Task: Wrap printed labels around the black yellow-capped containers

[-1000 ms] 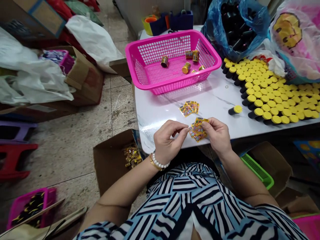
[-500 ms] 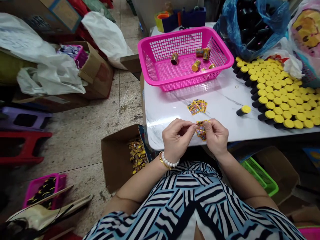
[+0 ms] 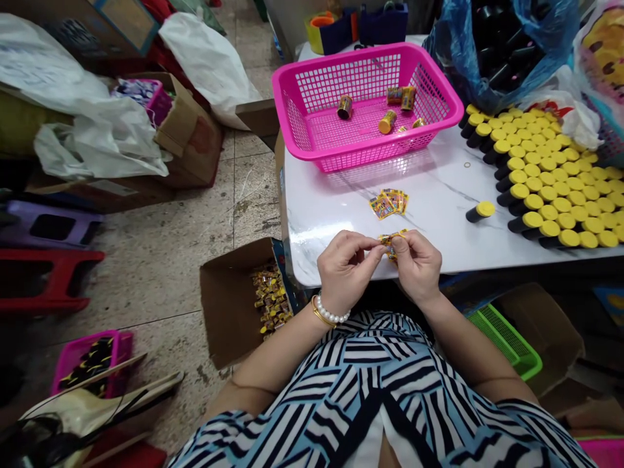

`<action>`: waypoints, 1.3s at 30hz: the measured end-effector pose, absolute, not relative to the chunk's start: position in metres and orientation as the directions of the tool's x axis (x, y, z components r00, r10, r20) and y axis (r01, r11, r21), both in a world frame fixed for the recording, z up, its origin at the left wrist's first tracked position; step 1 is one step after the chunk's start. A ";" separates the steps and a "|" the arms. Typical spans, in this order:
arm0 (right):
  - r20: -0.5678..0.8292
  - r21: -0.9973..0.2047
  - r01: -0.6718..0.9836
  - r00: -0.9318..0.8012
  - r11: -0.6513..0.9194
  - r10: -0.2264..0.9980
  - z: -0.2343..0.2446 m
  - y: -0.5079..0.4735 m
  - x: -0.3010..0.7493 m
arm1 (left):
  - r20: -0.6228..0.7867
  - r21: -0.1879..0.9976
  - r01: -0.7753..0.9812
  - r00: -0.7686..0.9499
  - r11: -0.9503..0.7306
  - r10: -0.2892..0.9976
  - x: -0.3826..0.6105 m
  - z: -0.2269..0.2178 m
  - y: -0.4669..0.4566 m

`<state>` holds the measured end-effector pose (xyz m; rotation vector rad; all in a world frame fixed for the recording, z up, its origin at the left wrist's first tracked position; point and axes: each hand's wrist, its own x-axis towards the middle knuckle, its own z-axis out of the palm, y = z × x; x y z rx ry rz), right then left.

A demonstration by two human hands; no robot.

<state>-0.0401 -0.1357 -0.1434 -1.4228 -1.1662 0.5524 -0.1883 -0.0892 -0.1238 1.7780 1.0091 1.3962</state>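
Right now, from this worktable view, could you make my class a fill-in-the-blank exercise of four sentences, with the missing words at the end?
1. Beyond the left hand and the right hand, printed pieces lie fanned out on the ____.
2. The white beaded bracelet is on the person's ____ side.
3. The large basket holding a few small cylinders is coloured ____.
4. The dark containers grouped at the right are topped in ____.

Missing words: table; left; pink; yellow.
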 end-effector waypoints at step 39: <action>0.237 -0.970 0.019 0.306 0.243 0.922 -0.105 -0.141 0.004 | -0.478 0.610 -0.317 0.584 0.727 0.656 -0.184 -0.117 -0.052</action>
